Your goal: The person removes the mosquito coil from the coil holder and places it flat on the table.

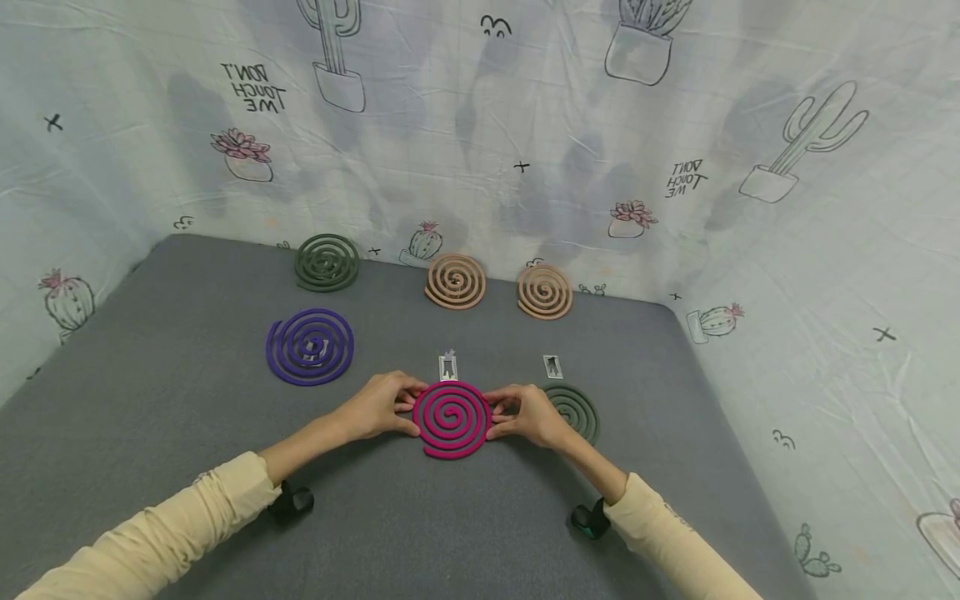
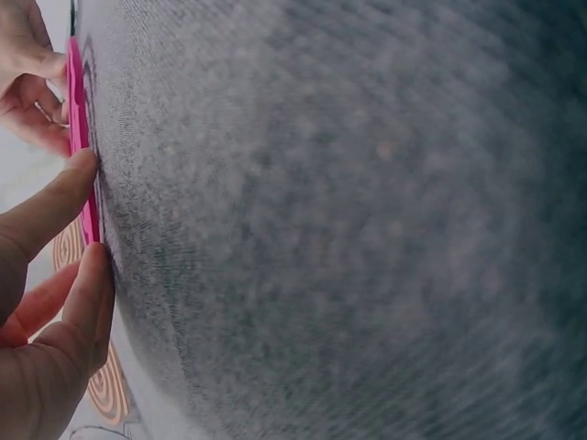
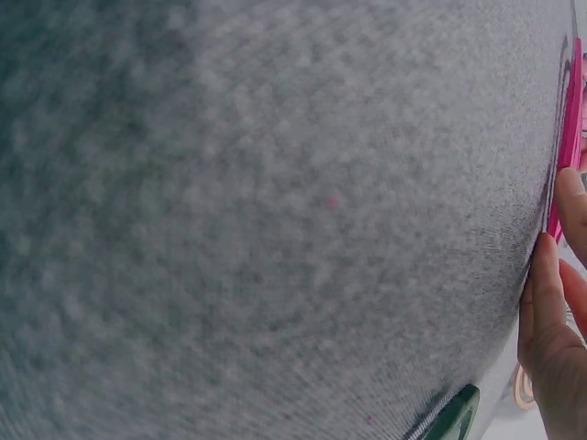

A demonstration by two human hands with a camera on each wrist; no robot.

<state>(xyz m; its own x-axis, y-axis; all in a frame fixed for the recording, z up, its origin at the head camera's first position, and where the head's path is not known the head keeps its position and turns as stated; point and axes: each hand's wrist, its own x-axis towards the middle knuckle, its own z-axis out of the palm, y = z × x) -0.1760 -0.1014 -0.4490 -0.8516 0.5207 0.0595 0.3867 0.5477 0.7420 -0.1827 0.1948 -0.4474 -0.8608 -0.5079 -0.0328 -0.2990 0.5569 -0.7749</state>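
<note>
A pink mosquito coil (image 1: 452, 421) lies flat between both hands, close over the grey cloth. My left hand (image 1: 382, 406) pinches its left edge with thumb and fingers; my right hand (image 1: 528, 414) pinches the right edge in the same manner. In the left wrist view the coil (image 2: 79, 119) appears edge-on, as a thin pink strip. Just behind it is a small metal coil stand (image 1: 447, 367). Partly covered by the right hand, a green coil (image 1: 576, 407) lies on the cloth.
Left of the hands, a purple coil (image 1: 311, 310) overlaps a metal piece. Along the back are a dark green coil (image 1: 326, 262) and two tan coils (image 1: 456, 282), (image 1: 545, 292). Another stand (image 1: 552, 367) lies at right. A printed curtain (image 1: 465, 150) encloses the grey table (image 1: 420, 533).
</note>
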